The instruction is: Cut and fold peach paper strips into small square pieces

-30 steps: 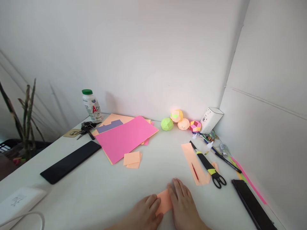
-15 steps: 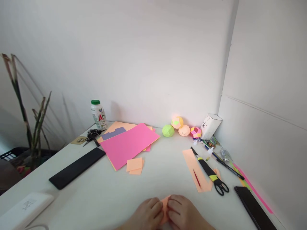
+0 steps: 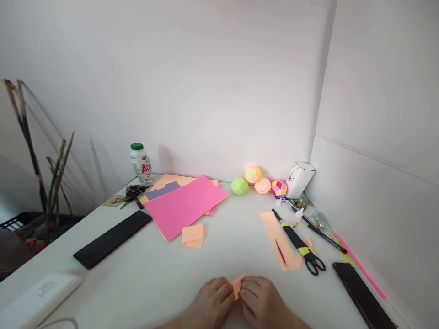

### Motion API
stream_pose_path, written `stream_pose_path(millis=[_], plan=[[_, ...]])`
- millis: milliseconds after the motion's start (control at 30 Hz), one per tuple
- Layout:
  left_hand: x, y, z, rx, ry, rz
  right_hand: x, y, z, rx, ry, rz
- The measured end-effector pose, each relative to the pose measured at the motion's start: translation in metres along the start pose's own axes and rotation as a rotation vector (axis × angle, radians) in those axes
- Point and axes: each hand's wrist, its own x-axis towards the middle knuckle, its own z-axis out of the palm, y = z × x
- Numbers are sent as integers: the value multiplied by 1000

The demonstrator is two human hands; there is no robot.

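Observation:
Low in the view, a small piece of orange paper (image 3: 237,288) is pinched between my two hands. My left hand (image 3: 213,301) grips its left side with curled fingers. From the right, my right hand (image 3: 261,299) has its fingers closed on the other edge. Most of the paper is hidden behind the fingers. Two peach paper squares (image 3: 192,234) overlap on the table, beyond my left hand. To the right, scissors (image 3: 302,249) with black and yellow handles lie across a peach paper strip (image 3: 276,228), with a thin red stick (image 3: 280,252) on the strip.
Pink sheets (image 3: 187,208) lie at the back, near a green-capped bottle (image 3: 141,164). Several paper balls (image 3: 239,186) sit by the wall beside a white box (image 3: 299,179). A black bar (image 3: 113,238) and white device (image 3: 41,297) are left; a black phone (image 3: 361,292) is right.
The orange paper shows less between my hands and looks shorter, its lower part now out of sight. Both hands keep their hold. The whole view has shifted slightly.

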Motion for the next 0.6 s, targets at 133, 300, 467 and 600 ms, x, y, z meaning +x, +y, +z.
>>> stream_pose_path(millis=[133,300,467,600], plan=[[7,3,-15,-144,54,20,8,-6,-3,130,55,-31],[12,9,-31,-320,112,97,8,-16,2,214,118,-65],[12,14,-36,-439,134,100,4,-21,1,292,100,-13],[13,14,-42,-582,200,-19,4,-8,-15,349,63,109]])
